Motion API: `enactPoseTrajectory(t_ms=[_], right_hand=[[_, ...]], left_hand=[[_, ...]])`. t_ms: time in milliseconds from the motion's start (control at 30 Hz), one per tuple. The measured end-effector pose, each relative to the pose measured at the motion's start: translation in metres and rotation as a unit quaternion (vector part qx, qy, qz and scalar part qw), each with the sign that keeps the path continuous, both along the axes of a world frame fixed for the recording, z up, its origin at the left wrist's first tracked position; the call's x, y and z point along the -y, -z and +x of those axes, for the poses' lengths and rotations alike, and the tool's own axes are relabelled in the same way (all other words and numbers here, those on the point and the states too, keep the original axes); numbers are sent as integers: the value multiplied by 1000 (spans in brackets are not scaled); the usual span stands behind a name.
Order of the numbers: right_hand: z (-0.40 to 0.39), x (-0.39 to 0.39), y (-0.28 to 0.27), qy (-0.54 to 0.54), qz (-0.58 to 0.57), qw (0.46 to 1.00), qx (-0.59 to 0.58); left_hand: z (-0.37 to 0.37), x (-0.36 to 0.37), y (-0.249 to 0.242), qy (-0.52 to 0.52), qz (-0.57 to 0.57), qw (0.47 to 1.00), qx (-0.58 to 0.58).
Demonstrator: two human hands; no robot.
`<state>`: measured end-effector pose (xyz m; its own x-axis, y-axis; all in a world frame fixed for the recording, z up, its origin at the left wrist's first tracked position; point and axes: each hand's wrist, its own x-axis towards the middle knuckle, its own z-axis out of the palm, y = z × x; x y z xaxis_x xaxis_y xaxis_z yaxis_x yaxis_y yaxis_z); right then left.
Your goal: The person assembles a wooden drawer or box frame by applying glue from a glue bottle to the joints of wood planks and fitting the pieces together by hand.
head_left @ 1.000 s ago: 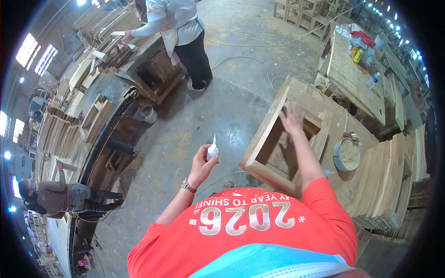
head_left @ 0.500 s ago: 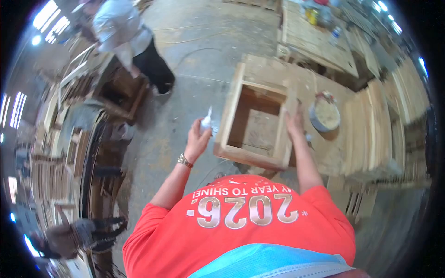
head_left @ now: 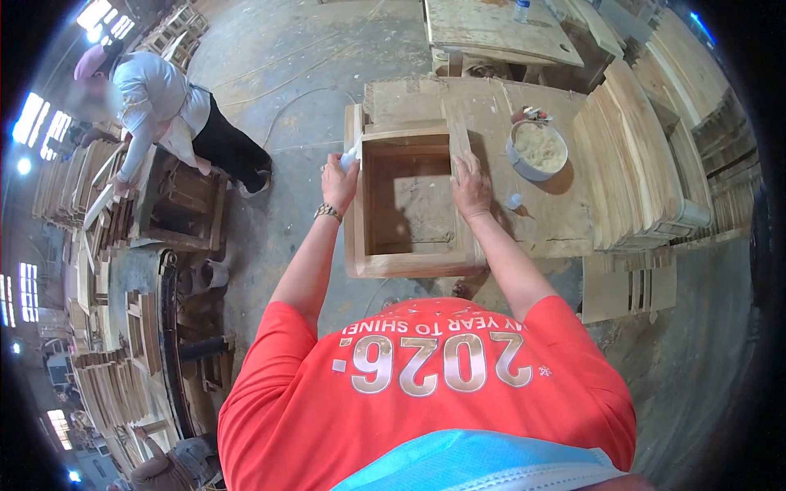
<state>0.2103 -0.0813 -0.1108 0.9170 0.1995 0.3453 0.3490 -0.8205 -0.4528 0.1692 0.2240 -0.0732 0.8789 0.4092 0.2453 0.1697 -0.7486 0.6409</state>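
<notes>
A small white squeeze bottle [head_left: 350, 158] with a pointed nozzle is closed in my left hand [head_left: 336, 184]. The hand is at the left side of an open wooden box frame [head_left: 417, 265], and the nozzle points up toward its left rail. My right hand [head_left: 472, 188] lies palm down on the frame's right rail, fingers stretched along the wood. Inside the frame, the bare bottom is visible. The frame sits on a wooden worktable [head_left: 401, 96], its left side near the table's edge.
A white tub [head_left: 538, 151] of pale, crumbly material stands on the table, with a small clear bottle [head_left: 514, 201] near it. Stacked wooden panels [head_left: 626, 155] rise at the right. Another person [head_left: 176, 106] bends over wooden pieces at the left; a second worktable [head_left: 499, 33] is ahead.
The frame has gone from tilted to squarer in view. My left hand has brought the bottle up to its left rail; my right hand has shifted onto the right rail. The view has turned.
</notes>
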Motion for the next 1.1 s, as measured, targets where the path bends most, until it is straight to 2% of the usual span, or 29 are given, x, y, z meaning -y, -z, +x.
enactPoseTrajectory(t_ms=[67, 167, 233, 533, 1100], right_hand=[[2, -3, -5, 21, -44, 998, -29], [5, -6, 0, 52, -66, 996, -14], [7, -7, 1, 57, -50, 997, -32], [10, -7, 4, 52, -21, 997, -60], [10, -7, 6, 49, -14, 997, -56]], left_hand=[[11, -2, 4, -7, -10, 1000, -13], [17, -2, 4, -52, 13, 998, -42], [20, -4, 3, -67, 31, 996, -57], [29, -13, 2, -35, 67, 992, -102], [22, -13, 2, -34, 76, 993, -82]])
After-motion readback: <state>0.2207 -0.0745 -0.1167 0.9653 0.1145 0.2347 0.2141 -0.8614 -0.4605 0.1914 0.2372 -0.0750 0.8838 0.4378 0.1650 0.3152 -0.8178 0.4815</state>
